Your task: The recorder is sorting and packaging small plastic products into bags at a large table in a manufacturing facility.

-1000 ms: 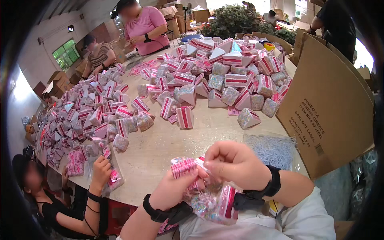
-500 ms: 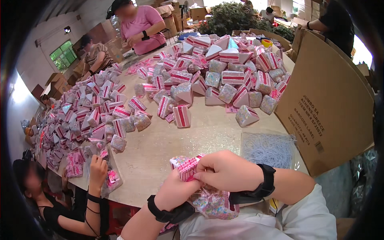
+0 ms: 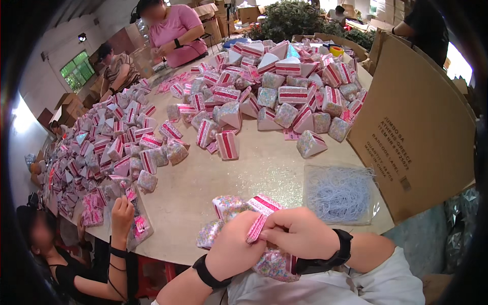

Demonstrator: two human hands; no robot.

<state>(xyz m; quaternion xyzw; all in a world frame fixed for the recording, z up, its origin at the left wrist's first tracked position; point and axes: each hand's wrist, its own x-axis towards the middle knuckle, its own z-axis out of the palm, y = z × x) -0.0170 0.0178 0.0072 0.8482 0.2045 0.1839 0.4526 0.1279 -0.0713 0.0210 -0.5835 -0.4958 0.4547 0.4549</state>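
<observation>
My left hand (image 3: 235, 250) and my right hand (image 3: 299, 233) meet at the near table edge. Between their fingertips is a small pink-and-white striped tag (image 3: 257, 229), tilted and pinched from both sides. Any string on it is too fine to make out. Right beneath my hands is a toy cake slice (image 3: 277, 265) with a sprinkle-covered face, partly hidden by my fingers and wrist. Just beyond my left hand lie more cake slices: a sprinkled one (image 3: 230, 205), a pink-striped one (image 3: 265, 204) and another sprinkled one (image 3: 208, 234) partly behind the hand.
A clear tray of white strings (image 3: 339, 195) sits right of my hands, beside a tall cardboard box (image 3: 417, 137). Heaped cake slices (image 3: 292, 95) cover the far table (image 3: 203, 188) and its left side. A co-worker's hand (image 3: 122, 216) works at the left; others stand farther back.
My hands have shifted slightly right, and the striped tag has turned from facing up to a steeper, narrower angle. More of the cake slices beyond my left hand now shows.
</observation>
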